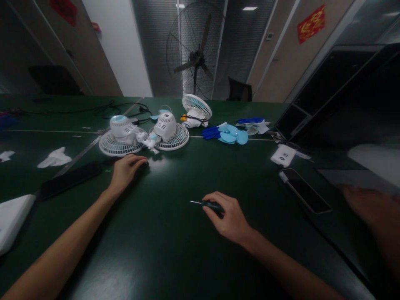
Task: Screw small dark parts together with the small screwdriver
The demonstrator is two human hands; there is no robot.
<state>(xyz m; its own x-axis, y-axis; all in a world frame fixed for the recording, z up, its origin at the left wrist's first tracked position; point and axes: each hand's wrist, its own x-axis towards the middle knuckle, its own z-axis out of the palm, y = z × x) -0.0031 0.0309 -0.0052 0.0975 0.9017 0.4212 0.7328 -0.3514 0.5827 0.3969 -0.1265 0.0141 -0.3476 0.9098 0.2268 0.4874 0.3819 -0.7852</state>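
Observation:
My right hand (226,214) is wrapped round the dark handle of a screwdriver (212,205), whose thin metal shaft points left above the green table (175,246). My left hand (126,170) rests on the table with thumb and fingers pinched together; a tiny dark thing shows at the fingertips, too small to name. Just beyond it, a white fan head (121,135) lies on its grille, with a second white fan head (167,129) to its right. Further back stands a third small fan (196,109), tilted, a dark cable around its base.
Light blue fan blades (233,134) and blue gloves (211,132) lie behind my right hand. On the right are a white box (283,155), a phone (306,191), a dark monitor and another person's blurred hand (368,204). Left: a white tissue (54,158) and a black case (70,180).

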